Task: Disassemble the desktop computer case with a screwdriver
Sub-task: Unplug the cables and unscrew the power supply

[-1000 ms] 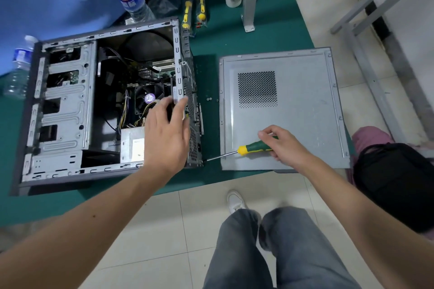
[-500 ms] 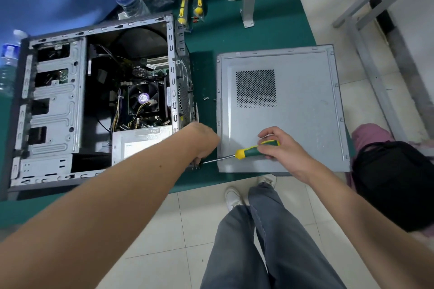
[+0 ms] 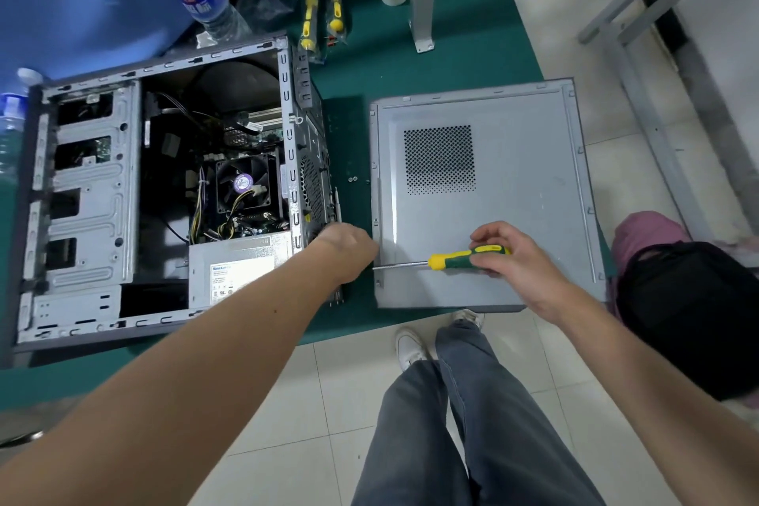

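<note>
**Case open, screwdriver at rear edge**

Computer case (image 3: pixel 164 193) lies open at 9 o'clock on the green mat (image 3: pixel 451 53); side panel (image 3: pixel 513 177) flat at 3 o'clock. Right hand (image 3: pixel 513 259) grips the screwdriver (image 3: pixel 451 259), shaft pointing to 9 o'clock. Left hand (image 3: pixel 347 251) sits at the case's rear edge, fingers hidden; can't tell its grip.

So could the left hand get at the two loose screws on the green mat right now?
Probably yes: the left hand sits at the case's rear edge, and the screws lie on bare mat just beyond it, uncovered.
</note>
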Demonstrator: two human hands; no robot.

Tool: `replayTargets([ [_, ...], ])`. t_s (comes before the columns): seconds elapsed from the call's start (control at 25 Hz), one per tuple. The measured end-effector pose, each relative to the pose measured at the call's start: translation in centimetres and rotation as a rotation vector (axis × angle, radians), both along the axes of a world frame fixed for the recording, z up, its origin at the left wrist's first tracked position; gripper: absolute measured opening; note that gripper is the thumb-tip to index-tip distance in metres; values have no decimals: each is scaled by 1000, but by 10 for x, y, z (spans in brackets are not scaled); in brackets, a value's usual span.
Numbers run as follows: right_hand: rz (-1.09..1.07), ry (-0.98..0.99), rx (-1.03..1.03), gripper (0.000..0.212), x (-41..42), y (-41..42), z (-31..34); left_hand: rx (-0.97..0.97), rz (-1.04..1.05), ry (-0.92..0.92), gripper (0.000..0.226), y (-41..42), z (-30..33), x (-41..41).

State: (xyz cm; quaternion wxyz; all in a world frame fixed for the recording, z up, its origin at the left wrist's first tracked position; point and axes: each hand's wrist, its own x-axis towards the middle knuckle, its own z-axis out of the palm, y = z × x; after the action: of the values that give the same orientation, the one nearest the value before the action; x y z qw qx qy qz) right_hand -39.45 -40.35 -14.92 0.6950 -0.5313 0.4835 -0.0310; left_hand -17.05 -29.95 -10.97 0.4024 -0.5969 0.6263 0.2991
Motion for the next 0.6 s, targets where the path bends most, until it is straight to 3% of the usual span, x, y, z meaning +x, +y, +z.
replayTargets([
  [0.08, -38, 33, 25, 17, -3, -10, 4, -143, 182, 54, 17, -4, 4, -2],
  [0.2, -132, -9, 226, 10, -1, -12, 16, -399, 750, 280, 16, -11, 17, -4],
  [0.28, -202, -159, 459, 20, 4, -6, 27, -498, 1163, 489, 20, -7, 29, -3],
  [0.36, -109, -249, 530, 32, 14, 3, 38, -459, 1480, 727, 25, 3, 44, -4],
  [0.44, -7, -233, 403, 33, 33, 13, 48, -401, 1628, 858, 25, 12, 51, -3],
  [0.6, 3, -176, 45, 15, 70, 31, 64, -381, 1717, 963, 28, 19, 52, -3],
])
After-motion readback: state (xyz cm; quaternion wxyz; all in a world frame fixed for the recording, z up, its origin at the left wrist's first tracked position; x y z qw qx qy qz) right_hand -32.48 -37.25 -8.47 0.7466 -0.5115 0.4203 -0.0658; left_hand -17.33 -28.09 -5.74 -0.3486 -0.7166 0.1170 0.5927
